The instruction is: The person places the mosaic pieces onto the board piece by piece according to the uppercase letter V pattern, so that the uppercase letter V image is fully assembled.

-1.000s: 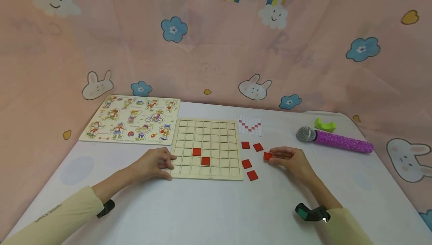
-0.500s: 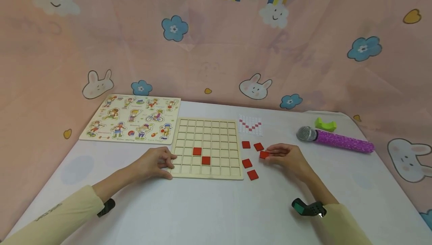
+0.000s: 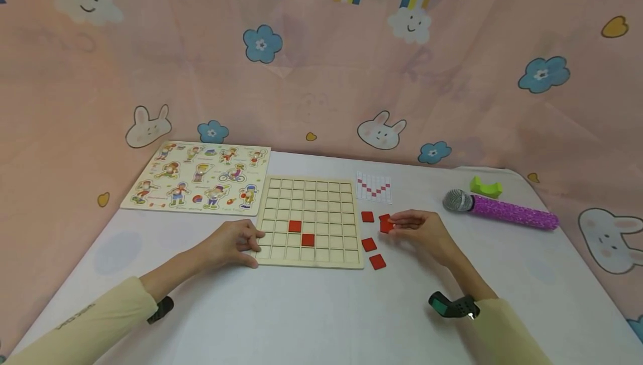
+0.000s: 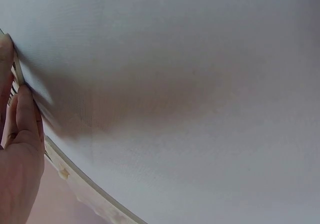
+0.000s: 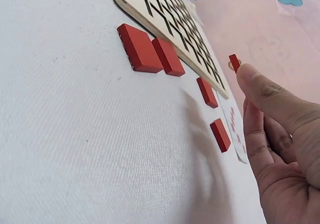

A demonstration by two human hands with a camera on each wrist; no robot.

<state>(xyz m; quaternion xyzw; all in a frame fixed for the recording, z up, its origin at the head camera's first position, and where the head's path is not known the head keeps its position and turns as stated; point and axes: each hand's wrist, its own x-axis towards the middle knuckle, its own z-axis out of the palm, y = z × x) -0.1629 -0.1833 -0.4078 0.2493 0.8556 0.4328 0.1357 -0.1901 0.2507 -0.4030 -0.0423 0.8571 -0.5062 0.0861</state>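
A light wooden grid board (image 3: 321,203) lies flat on the table, with two red square tiles set in its cells, one tile (image 3: 294,226) diagonally above the other (image 3: 308,240). My left hand (image 3: 232,244) holds the board's left edge near its front corner; in the left wrist view its fingers (image 4: 25,116) are at that edge. Right of the board, my right hand (image 3: 422,234) pinches a red square tile (image 5: 234,63) between thumb and fingers, raised off the cloth. In the head view the held tile overlaps another red tile (image 3: 384,217). Several loose tiles (image 5: 141,49) lie beside the board.
A small white pattern card (image 3: 374,187) with red squares in a V lies behind the loose tiles. At the back left is a picture puzzle board (image 3: 183,186). A purple glittery microphone (image 3: 512,212) and a green curved block (image 3: 485,187) lie to the right.
My right hand has moved left and slightly away from me, carrying the pinched red tile toward the board. My left hand has stayed at the board's edge.
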